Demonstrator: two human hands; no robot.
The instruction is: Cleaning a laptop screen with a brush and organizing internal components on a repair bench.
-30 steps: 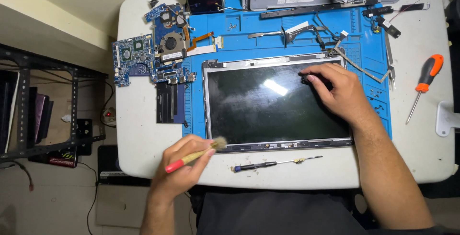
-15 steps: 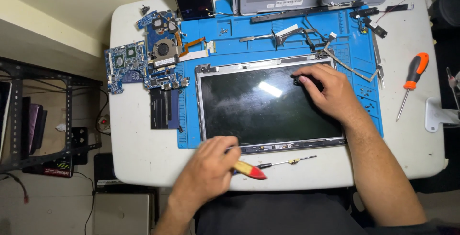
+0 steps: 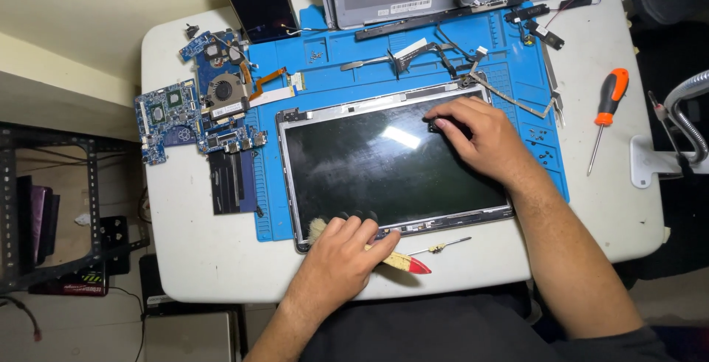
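Laptop screen panel [image 3: 395, 163] flat on blue mat [image 3: 517, 59] | thin, fragile glass, I'd hold by frame edges | left hand [image 3: 340, 262] closed around brush [image 3: 391, 257] at lower edge | right hand [image 3: 480, 137] fingers spread, pressing top right.

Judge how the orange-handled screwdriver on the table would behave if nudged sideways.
The screwdriver would probably roll: its handle looks rounded and it lies loose on the smooth white table. It looks stiff, with a thin metal shaft. The thick handle probably outweighs the shaft, so it might pivot.
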